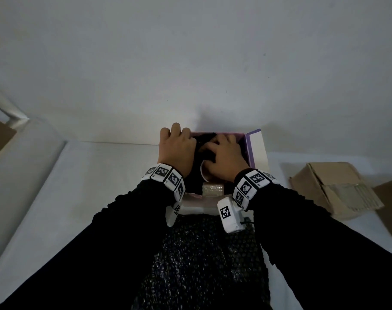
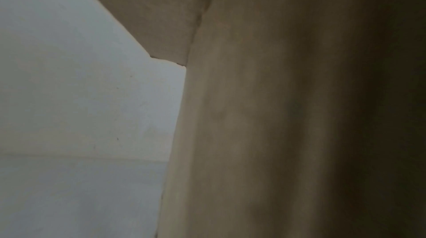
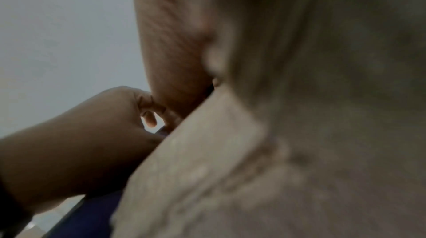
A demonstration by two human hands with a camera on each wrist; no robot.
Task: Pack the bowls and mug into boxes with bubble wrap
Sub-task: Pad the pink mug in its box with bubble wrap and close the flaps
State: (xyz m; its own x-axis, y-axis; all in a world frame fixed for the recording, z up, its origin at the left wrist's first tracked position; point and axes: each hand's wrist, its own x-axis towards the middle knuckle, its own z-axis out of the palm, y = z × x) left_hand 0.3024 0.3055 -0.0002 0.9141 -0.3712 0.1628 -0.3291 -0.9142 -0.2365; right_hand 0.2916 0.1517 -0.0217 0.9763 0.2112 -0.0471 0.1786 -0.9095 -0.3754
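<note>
The fingers of the right hand [image 1: 224,153] curl down into the dark bubble wrap [image 1: 204,144] stuffed inside the purple box [image 1: 248,148], seemingly pressing and tucking it around what lies beneath; the left hand [image 1: 176,148] is hooked over the box's far-left edge, its fingers bent round the wall, most likely to brace the box so it does not slide on the white table [image 1: 89,186] while the other hand pushes. Just under the right palm a curved pale rim [image 1: 202,173] shows, which I judge to be a bowl or the mug already seated in the box; which of the two I cannot tell. A small tan tape-wrapped bundle [image 1: 213,189] sits at the near wall of the box, between the two wrists. Outward from there, a long sheet of dark bubble wrap [image 1: 204,265] runs from the box toward the person between the black sleeves, probably kept close for the next item; the box's white lid flap [image 1: 258,148] stands open to the right, leaving the opening free. Well apart on the right lie flattened brown cardboard boxes [image 1: 331,189], presumably waiting for the remaining pieces. The wrist views are too close and blurred to add detail.
</note>
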